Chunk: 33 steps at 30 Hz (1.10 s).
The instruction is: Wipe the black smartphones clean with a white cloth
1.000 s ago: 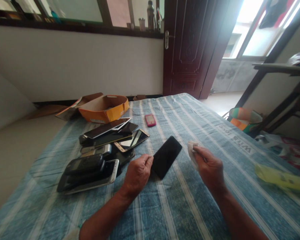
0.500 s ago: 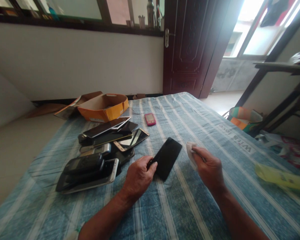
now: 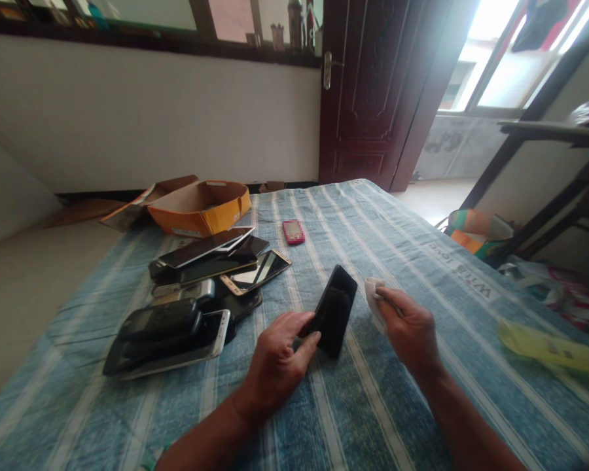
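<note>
A black phone (image 3: 336, 307) with a dark screen is tilted up off the blue striped cloth (image 3: 353, 405). My left hand (image 3: 277, 362) grips its near left edge with thumb and fingers closed on it. My right hand (image 3: 412, 330) is just right of the phone, fingers pinched on a small white wipe (image 3: 374, 299). The wipe is apart from the screen.
A pile of several phones (image 3: 191, 294) lies to the left. An orange cardboard box (image 3: 201, 206) stands behind it. A small pink phone (image 3: 293, 231) lies further back. A yellow-green packet (image 3: 550, 347) rests at the right. A dark door (image 3: 368, 91) stands beyond the far edge.
My left hand has closed on the black phone, lifted its near end off the cloth and turned it more upright. My right hand with the wipe has barely moved.
</note>
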Available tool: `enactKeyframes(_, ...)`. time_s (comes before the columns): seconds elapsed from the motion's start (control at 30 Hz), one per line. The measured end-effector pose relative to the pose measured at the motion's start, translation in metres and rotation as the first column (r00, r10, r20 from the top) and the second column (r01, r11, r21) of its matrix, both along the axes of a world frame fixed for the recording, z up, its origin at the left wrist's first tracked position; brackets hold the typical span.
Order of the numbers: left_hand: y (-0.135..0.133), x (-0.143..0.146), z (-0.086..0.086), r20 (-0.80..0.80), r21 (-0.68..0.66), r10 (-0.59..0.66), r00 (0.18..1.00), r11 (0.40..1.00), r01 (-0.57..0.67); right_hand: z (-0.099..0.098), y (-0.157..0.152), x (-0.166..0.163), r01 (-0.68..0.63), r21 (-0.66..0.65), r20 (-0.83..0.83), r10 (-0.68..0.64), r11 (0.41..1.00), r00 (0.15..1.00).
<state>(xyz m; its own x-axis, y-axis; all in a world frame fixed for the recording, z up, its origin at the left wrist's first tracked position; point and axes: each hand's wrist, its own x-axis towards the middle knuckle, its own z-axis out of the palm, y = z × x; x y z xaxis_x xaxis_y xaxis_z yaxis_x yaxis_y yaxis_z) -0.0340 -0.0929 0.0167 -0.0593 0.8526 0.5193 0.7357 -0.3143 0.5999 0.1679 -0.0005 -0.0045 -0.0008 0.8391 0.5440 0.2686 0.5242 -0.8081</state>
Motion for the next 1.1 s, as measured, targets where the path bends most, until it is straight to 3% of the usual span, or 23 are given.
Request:
enactKeyframes(0.17, -0.002, 0.008, 0.002, -0.178, 0.167, -0.041, 0.983, 0.983, 0.072, -0.001, 0.000, -0.001, -0.011, -0.007, 0.003, 0.011, 1.000, 1.000)
enactKeyframes(0.57, -0.004, 0.016, 0.003, -0.365, 0.247, -0.044, 0.930, 0.959, 0.142, -0.001, -0.003, -0.003, -0.028, -0.024, 0.005, 0.029, 0.999, 1.000)
enactKeyframes(0.73, 0.000, 0.004, -0.001, -0.332, 0.162, 0.034, 0.943, 0.987, 0.021, -0.002, -0.003, -0.002, -0.035, -0.024, 0.009, 0.035, 0.999, 0.999)
enactKeyframes(0.8, 0.003, -0.004, -0.005, -0.311, 0.059, 0.065, 0.948, 0.997, -0.049, -0.001, -0.003, -0.002, -0.032, -0.028, 0.013, 0.033, 0.999, 0.999)
enactKeyframes(0.93, 0.008, -0.011, -0.009, -0.310, -0.154, 0.106, 0.945, 0.975, -0.161, 0.000, -0.003, -0.003, -0.034, -0.031, 0.009, 0.034, 0.999, 0.999)
enactKeyframes(1.1, 0.006, 0.003, -0.005, -0.400, -0.212, 0.094, 0.912, 0.958, -0.192, 0.002, -0.003, -0.004, -0.026, -0.025, 0.012, 0.026, 0.999, 1.000)
